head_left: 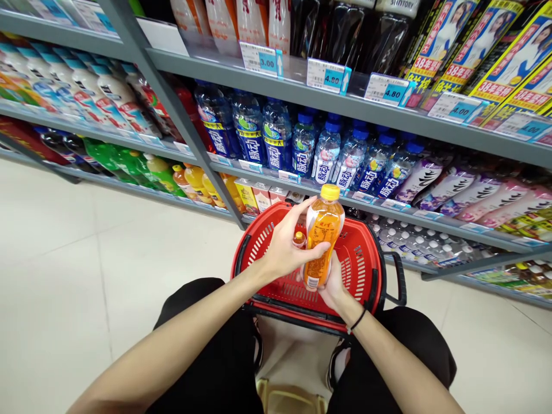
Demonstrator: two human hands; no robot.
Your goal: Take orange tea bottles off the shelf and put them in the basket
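Observation:
An orange drink bottle (324, 233) with a yellow cap is held upright, tilted slightly, over the red shopping basket (276, 214). My left hand (288, 244) grips its left side, with the thumb across the front and the fingers reaching up near its shoulder. My right hand (333, 283) holds the lower part from behind and below; most of its fingers are hidden by the bottle. Inside the basket, a smaller bottle with an orange cap (299, 237) shows partly behind my left hand.
Shelves of drinks rise in front, with blue-capped bottles (264, 132) at middle height and price tags (330, 76) on the edges. The basket's black handle (399, 279) sticks out to the right. My knees flank the basket on the pale tiled floor (64, 276).

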